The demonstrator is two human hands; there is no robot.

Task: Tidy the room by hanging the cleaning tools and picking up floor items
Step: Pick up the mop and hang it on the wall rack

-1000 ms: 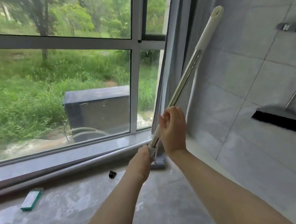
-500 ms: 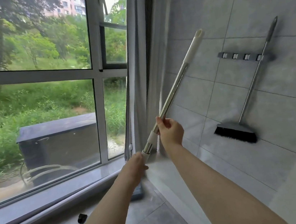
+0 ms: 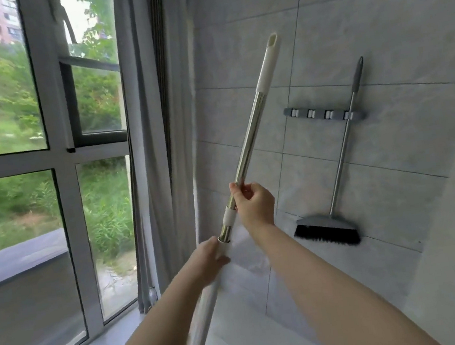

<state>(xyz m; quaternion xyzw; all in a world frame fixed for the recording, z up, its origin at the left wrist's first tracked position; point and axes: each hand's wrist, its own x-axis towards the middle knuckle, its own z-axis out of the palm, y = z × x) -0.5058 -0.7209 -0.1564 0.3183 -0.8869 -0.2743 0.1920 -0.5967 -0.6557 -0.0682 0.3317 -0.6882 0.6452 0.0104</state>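
Mop pole held up toward the wall rack

Mop pole (image 3: 249,152) was the biggest thing in play, gripped in both hands, long axis slanting from lower left up to upper right, white capped tip high against the tiled wall (image 3: 374,22). Mop head out of frame, can't tell its state. Wall rack (image 3: 325,114) sat to the right of the pole's upper half, well apart from it, roughly level with the steel section below the white cap. Broom (image 3: 343,157) already hung in the rack's rightmost clip; three clips to its left looked free. Right hand (image 3: 253,205) was the higher one and nearer the rack, fingers curled round the steel tube just above the white collar. Left hand (image 3: 207,261) wrapped the white lower tube just under the joint. Judgement: next move likely needs the pole swung rightward and stood more upright to meet a free clip.
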